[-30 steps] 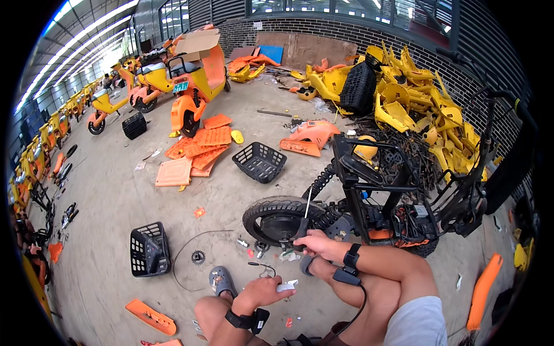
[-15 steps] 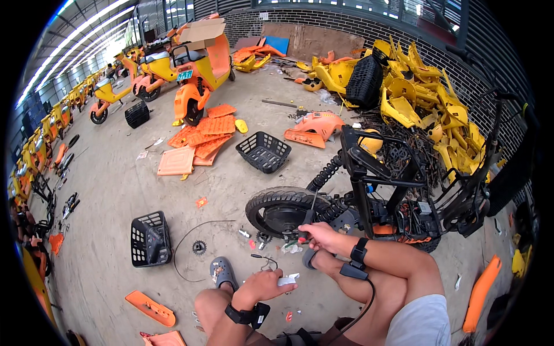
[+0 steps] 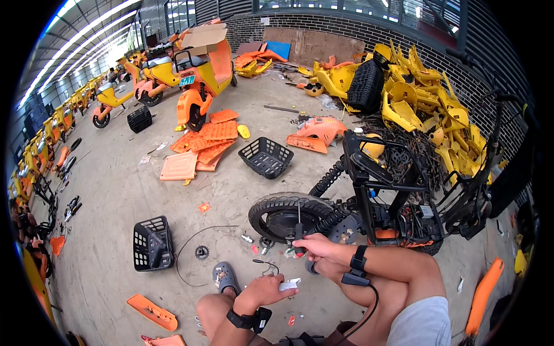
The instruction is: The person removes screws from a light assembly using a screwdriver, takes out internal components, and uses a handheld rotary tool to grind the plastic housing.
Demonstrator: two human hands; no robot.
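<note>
My right hand is closed around the black and red handle of a screwdriver, whose thin shaft points up in front of the rear wheel of a stripped scooter frame. Low in the middle, my left hand is closed on a small white piece that sticks out by the thumb. A short black wire with a plug-like end rises just beyond those fingers; whether it joins the white piece I cannot tell. Small metal parts lie beside the wheel.
Black baskets lie on the floor, with a sprocket and a curved cable. Orange panels are heaped farther off. Yellow body panels pile against the brick wall. Orange and yellow scooters stand at the back left.
The screwdriver's shaft has swung left to nearly upright, and my right hand has shifted slightly left and down. My left hand keeps the white piece, almost unmoved. The whole view has shifted a little.
</note>
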